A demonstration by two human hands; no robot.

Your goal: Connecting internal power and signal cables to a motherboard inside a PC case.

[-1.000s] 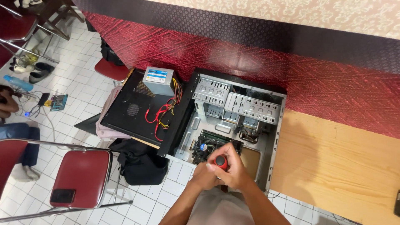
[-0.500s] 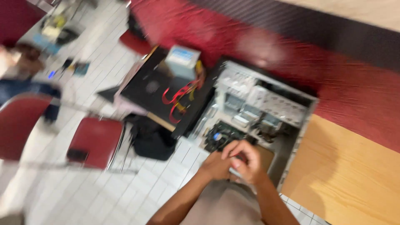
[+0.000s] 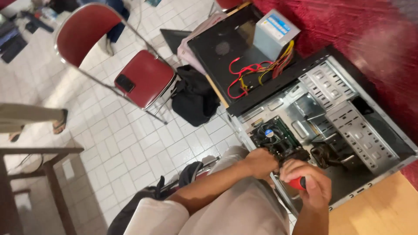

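Nearest, the right hand (image 3: 307, 185) is clamped on a red-handled screwdriver (image 3: 298, 183), and the left hand (image 3: 261, 162) is curled closed just beside it, touching the motherboard's (image 3: 278, 139) near edge inside the open computer case (image 3: 348, 113); since a second ago the view has swung and closed in, yet both hands stay together at the same spot by the fan, so the work there looks unfinished; beyond lie the power supply (image 3: 275, 32) with red cables (image 3: 244, 76), a black bag (image 3: 195, 95) and a red chair (image 3: 143, 78).
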